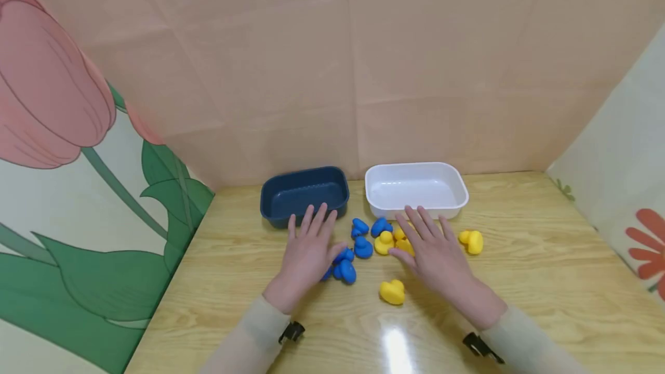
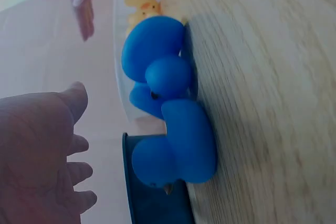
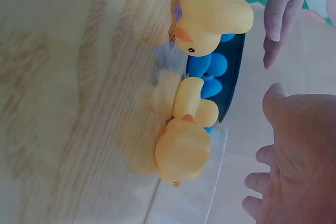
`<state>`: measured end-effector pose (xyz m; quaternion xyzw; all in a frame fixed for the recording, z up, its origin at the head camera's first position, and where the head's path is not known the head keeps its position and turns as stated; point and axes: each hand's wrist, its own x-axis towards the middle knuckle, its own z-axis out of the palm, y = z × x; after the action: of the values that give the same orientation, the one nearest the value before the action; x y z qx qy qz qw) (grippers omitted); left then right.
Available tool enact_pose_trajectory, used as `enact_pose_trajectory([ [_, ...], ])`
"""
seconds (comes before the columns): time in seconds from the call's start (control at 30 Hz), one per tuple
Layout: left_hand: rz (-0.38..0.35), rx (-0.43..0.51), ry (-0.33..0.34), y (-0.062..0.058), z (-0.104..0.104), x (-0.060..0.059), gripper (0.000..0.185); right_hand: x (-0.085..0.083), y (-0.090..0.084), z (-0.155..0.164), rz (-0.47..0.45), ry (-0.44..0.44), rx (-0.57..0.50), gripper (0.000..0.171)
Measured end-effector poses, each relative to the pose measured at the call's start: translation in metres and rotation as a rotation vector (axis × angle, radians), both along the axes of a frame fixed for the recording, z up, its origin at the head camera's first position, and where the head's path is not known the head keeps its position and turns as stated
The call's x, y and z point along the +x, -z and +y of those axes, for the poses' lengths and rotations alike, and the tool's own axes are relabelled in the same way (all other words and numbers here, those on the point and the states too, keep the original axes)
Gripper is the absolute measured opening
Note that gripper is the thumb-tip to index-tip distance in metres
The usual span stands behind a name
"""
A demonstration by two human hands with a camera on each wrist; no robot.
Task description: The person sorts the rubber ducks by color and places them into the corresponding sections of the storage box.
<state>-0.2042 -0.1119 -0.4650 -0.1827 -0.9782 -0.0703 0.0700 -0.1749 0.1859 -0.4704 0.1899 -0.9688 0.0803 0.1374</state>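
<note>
Wooden table (image 1: pixel 519 258) under everything, pink backdrop behind, tulip panel on the left. Two tubs at the far edge side by side: dark blue tub (image 1: pixel 303 194) on the left, white tub (image 1: pixel 415 189) on the right, nothing visible inside either. My left hand (image 1: pixel 306 253) sits palm down just near of the blue tub, fingers straight and slightly spread, gripping nothing; thumb side right next to two blue ducks (image 1: pixel 343 267), can't tell if it actually touches them. My right hand (image 1: pixel 433 253) is palm down just near of the white tub, fingers straight and fanned out, holding nothing; fingertips over a cluster of yellow ducks (image 1: pixel 389 241), contact not clear. Between the hands, more blue ducks (image 1: pixel 363 238) lie mixed against that yellow cluster. One yellow duck (image 1: pixel 471 241) sits alone to the right of my right hand, another single yellow duck (image 1: pixel 392 291) lies nearer, between both wrists. Wrist views show ducks resting on the tabletop, palms hovering beside them
</note>
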Motion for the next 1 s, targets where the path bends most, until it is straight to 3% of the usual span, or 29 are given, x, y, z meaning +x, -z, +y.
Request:
enact_pose_trajectory([
  [0.2,0.013,0.016,-0.021,-0.001,-0.009,-0.002,0.077,-0.005,-0.001,-0.002,-0.039,-0.001,-0.008,0.081],
  [0.4,0.050,0.015,-0.042,0.000,-0.021,-0.007,0.075,-0.011,-0.002,-0.007,0.001,-0.036,-0.030,0.080],
  [1.0,0.013,0.187,-0.135,-0.007,-0.061,-0.019,0.075,-0.030,-0.011,-0.019,-0.017,-0.103,-0.050,0.079],
])
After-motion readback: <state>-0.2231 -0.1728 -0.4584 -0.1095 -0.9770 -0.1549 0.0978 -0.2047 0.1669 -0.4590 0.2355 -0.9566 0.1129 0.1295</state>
